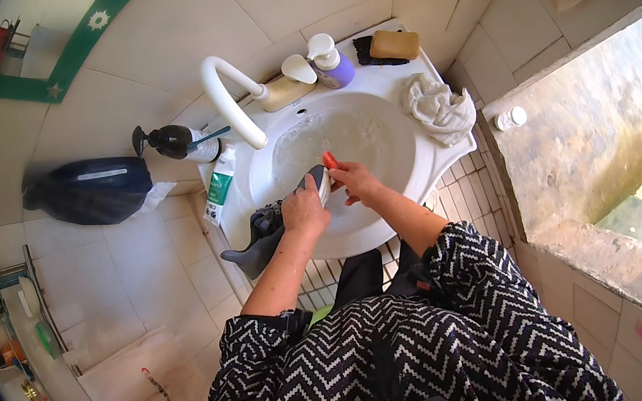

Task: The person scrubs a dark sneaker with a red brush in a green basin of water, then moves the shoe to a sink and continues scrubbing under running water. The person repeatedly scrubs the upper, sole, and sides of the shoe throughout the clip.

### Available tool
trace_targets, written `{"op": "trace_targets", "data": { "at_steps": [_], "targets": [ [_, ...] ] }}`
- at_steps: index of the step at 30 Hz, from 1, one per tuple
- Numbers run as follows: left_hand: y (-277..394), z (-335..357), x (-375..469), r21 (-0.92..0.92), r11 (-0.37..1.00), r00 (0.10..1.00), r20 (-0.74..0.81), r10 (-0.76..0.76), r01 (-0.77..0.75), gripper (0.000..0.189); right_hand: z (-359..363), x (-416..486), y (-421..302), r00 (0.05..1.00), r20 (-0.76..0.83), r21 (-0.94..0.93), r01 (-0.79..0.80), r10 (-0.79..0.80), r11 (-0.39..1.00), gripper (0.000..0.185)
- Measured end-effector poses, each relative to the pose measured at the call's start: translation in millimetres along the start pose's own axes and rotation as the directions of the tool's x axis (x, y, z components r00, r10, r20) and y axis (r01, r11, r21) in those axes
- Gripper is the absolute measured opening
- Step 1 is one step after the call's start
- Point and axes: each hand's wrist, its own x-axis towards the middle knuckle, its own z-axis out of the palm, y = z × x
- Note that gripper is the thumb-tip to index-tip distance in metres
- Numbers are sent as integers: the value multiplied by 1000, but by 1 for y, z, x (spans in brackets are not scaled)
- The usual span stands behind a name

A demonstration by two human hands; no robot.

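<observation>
My left hand [304,208] grips a grey shoe [255,256] with dark laces and a pale sole edge. Its toe points over the basin of a white washbasin [358,237], while the heel end reaches past the basin's left front rim. Between the fingers of my right hand [359,182] is a small red object [330,160], perhaps a brush, held right against the toe's sole edge. My fingers hide its working side. Cloudy water with some foam [369,130] lies in the basin below both hands.
A white curved faucet [230,104] rises at the back left. Around the rim are a dark pump bottle [170,142], a green-and-white tube [219,185], a purple pump bottle [336,71], a soap bar [395,45] and a crumpled cloth [440,109]. A window ledge [613,255] is at right.
</observation>
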Motion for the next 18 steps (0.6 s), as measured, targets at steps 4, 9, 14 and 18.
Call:
{"op": "trace_targets", "data": {
  "at_steps": [4, 9, 14, 18],
  "targets": [
    [-6, 13, -1, -8, 998, 995, -83, 61, -62, 57, -20, 34, 20, 875, -344, -635, 52, -342, 771, 44],
    [1, 22, 5, 24, 997, 994, -84, 74, -73, 41, -12, 14, 21, 938, -127, -634, 174, -323, 754, 41],
    [-1, 20, 11, -139, 990, 999, -44, 2, -9, 25, 14, -51, 15, 858, -3, -732, 347, -513, 586, 39],
    [3, 27, -6, -118, 983, 970, -217, 111, -139, 24, 4, -37, -6, 867, -64, -829, 230, -494, 510, 36]
  ]
}}
